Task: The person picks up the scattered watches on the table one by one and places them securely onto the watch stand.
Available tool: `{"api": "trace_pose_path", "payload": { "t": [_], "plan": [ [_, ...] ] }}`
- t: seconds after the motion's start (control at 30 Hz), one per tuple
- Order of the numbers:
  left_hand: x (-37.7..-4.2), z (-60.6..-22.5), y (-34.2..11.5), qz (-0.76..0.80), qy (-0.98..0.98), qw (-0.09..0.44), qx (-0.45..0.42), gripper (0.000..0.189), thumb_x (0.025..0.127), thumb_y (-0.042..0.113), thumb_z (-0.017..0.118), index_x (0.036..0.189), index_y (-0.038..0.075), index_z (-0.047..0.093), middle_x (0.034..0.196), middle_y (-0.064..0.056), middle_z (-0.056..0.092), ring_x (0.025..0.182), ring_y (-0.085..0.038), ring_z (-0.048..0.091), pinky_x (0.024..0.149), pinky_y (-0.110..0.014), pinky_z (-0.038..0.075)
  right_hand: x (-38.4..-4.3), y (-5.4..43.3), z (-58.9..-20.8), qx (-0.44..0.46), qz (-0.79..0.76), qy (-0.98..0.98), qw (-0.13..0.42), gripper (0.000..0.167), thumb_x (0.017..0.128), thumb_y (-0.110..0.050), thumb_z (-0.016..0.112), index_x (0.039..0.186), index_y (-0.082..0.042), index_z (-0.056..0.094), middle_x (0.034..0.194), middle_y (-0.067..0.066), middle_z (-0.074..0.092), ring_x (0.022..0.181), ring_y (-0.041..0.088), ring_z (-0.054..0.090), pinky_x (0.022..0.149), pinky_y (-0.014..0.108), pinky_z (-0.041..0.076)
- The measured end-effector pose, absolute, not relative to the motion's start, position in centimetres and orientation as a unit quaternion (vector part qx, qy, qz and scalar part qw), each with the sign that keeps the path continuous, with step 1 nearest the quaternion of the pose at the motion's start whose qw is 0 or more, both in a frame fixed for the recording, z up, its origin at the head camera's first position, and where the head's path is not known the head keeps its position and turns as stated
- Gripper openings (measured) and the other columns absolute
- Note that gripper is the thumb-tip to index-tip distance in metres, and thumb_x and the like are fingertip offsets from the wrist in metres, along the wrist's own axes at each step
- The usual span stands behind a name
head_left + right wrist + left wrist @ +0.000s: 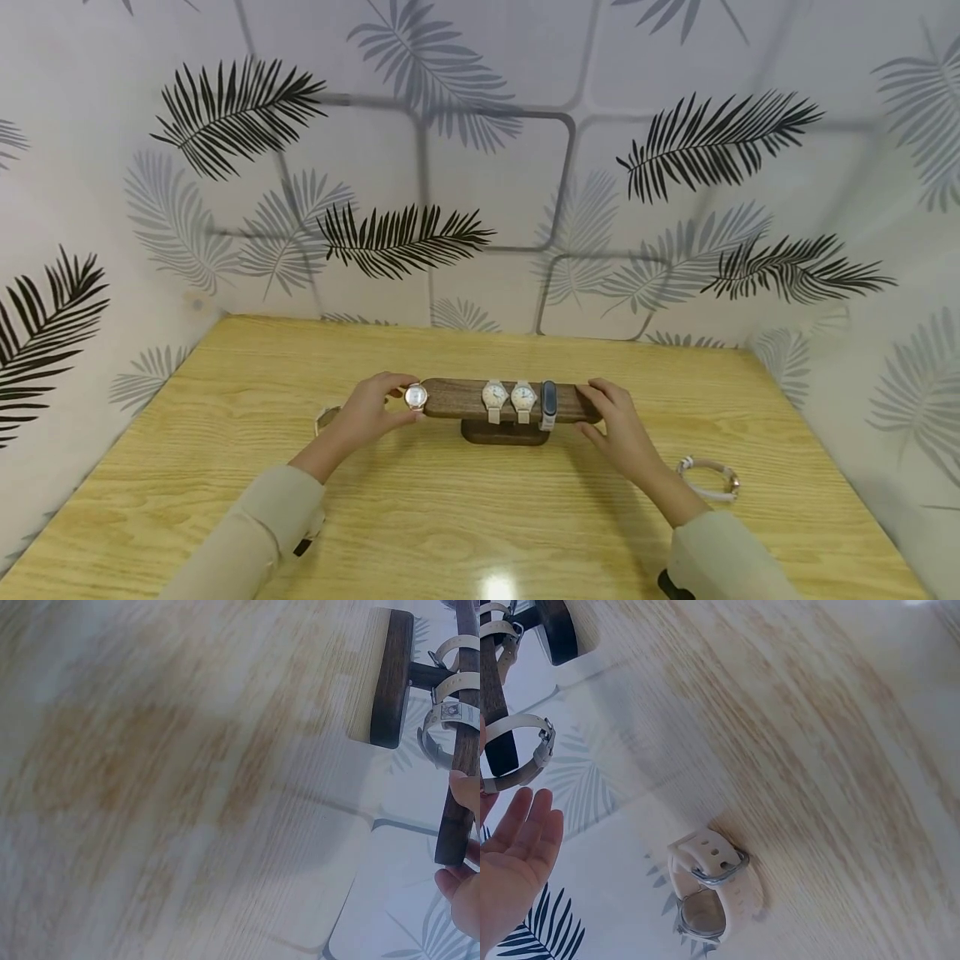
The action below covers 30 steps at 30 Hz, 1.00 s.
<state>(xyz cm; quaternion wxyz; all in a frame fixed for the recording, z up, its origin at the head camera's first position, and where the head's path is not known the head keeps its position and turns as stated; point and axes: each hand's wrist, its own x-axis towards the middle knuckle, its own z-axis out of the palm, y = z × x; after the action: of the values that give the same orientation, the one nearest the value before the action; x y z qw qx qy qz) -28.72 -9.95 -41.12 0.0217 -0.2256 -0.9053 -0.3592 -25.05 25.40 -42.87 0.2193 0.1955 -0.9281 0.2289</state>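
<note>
A dark wooden watch stand (457,400) stands on the table, its bar raised above a short base (504,433). My left hand (367,412) pinches a round-faced wristwatch (416,396) at the bar's left end. In the left wrist view that watch's buckled strap (536,754) loops around the bar's tip. Thumb and fingers of my right hand (621,421) grip the bar's right end. Between the hands, two pale-strapped watches, one left (494,396) and one right (523,397), sit beside each other on the bar, with a dark-screened fitness band (550,398) to their right.
A pale-strapped watch (716,889) lies on the table beyond my left wrist, partly hidden in the head view. Another thin-strapped watch (708,479) lies right of my right forearm. The wooden table (465,517) meets a leaf-patterned backdrop (495,192) behind the stand.
</note>
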Motion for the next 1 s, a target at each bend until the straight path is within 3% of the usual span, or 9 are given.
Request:
{"api": "trace_pose_path", "payload": {
  "t": [0.27,0.6,1.0],
  "plan": [
    [-29.2,-41.0,-9.6,-0.387,-0.893,0.003,-0.23,0.055,0.081,0.018,0.071,0.128,-0.003,0.052,0.116,-0.017,0.062,0.104,-0.03,0.06,0.092,-0.044,0.05,-25.3,25.3,-43.0,0.187,0.237,-0.929,0.212,0.05,0.074,0.001,0.074,0.12,0.006,0.055,0.122,0.027,0.05,0.113,0.044,0.046,0.091,0.053,0.046],
    [-29.6,-41.0,-9.1,-0.405,-0.885,-0.015,-0.23,0.059,0.079,0.016,0.072,0.13,-0.005,0.05,0.127,-0.023,0.055,0.111,-0.034,0.058,0.093,-0.038,0.051,-25.2,25.1,-42.6,0.183,0.233,-0.932,0.208,0.049,0.075,0.002,0.073,0.12,0.008,0.055,0.122,0.026,0.051,0.113,0.043,0.047,0.09,0.052,0.047],
    [-30.0,-41.4,-8.7,-0.417,-0.879,-0.011,-0.232,0.059,0.077,0.017,0.074,0.129,0.0,0.053,0.127,-0.019,0.057,0.115,-0.033,0.056,0.097,-0.043,0.047,-25.1,25.1,-42.4,0.175,0.235,-0.934,0.203,0.049,0.075,0.003,0.073,0.12,0.007,0.055,0.122,0.025,0.051,0.113,0.042,0.048,0.091,0.052,0.046]
  ]
}}
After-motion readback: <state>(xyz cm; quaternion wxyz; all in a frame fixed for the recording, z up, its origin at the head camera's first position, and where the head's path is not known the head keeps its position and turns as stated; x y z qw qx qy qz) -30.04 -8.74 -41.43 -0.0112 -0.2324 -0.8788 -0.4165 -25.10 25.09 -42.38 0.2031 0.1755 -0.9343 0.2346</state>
